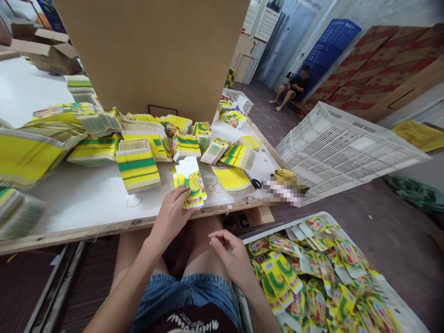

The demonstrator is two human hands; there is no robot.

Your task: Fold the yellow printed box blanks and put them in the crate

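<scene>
My left hand (173, 208) is at the table's front edge, its fingers on top of a small yellow-and-green cardboard box (196, 182) and its thumb at the lower edge. The box has white flaps standing out at its far end. Over my lap hovers my right hand (236, 256), fingers loosely bent and the thumb a little apart, with nothing visible in it. Beside that hand, a white crate (324, 215) is heaped with yellow cartons (280, 273). Bundles of flat yellow cartons (137, 164) lie across the white tabletop (93, 199).
A tall brown cardboard panel (149, 55) stands behind the bundles. Black-handled scissors (255, 183), rubber bands (213, 188) and bananas (287, 176) lie near the right edge. A white plastic crate (340, 148) stands beyond; a person (298, 85) sits by the far wall.
</scene>
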